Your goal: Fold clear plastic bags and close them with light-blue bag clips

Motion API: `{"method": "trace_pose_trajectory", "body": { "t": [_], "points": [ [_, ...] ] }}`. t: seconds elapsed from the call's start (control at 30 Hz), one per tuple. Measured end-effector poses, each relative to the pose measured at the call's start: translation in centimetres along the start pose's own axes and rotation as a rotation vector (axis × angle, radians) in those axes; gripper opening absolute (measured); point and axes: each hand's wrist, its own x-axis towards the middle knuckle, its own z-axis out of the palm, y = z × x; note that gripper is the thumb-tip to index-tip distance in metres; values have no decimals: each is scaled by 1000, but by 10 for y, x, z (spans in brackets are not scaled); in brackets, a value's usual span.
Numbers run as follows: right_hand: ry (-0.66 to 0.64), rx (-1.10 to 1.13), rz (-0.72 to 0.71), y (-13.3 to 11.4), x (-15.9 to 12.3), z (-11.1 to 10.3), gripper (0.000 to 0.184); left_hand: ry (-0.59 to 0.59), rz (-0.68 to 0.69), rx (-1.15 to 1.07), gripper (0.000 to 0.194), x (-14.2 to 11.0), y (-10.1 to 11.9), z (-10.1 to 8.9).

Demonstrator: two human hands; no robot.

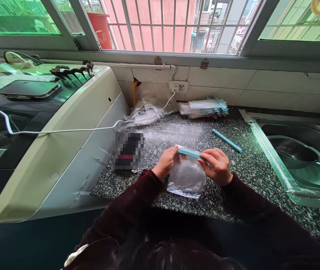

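Turquoise clip [189, 153]; between left grip [165, 162] and right grip [217, 165], each pinching an end; clear bag [187, 178] below

left sleeve [130, 200]: dark maroon, velvety, wrist-length | right sleeve [257, 204]: matching maroon, long

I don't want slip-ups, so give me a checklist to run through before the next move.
1. Left hand at the left end of the teal strip: ok.
2. Right hand gripping the strip's right end: ok.
3. Strip lying across the clear bag near its far end: ok.
4. Strip fully snapped shut: cannot tell.
5. Second teal strip within view on the counter: ok.
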Motion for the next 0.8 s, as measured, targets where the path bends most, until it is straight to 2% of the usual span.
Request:
{"method": "trace_pose_trajectory", "body": {
  "t": [0.23,0.63,0.8],
  "points": [
    [15,10,-13,1,1,0,12,-60,9,8,35,4,-4,-4],
    [10,44,34,3,-1,4,13,73,-42,27,32,2,2,2],
    [38,40,18,3,0,3,12,73,-40,36,33,5,1,1]
  ]
}}
